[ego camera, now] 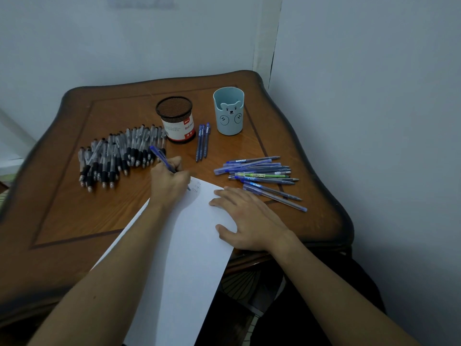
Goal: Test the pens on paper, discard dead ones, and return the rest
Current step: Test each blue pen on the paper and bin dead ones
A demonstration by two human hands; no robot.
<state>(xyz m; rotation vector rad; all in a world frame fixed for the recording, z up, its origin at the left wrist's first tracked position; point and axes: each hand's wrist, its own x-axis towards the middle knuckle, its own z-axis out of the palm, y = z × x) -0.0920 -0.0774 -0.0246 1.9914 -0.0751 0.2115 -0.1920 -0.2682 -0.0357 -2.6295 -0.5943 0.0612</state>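
While right hand (249, 218) presses paper (179, 270), left fingers (178, 163) pinch blue pen (161, 158)

A blue pen (162, 161) is held tilted in the left grip (169, 181), tip on a white sheet of paper (184, 258) bearing faint scribbles. Clear black-banded pens (119, 153) are heaped at left, three blue pens (202, 142) laid side by side between mesh holder (175, 119) and bear cup (228, 111), more blue pens (259, 174) fanned at right.

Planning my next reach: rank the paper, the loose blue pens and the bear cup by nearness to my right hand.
1. Paper, directly under the right hand.
2. Loose blue pens, just beyond its fingertips, rightward.
3. Bear cup, at the table's back.
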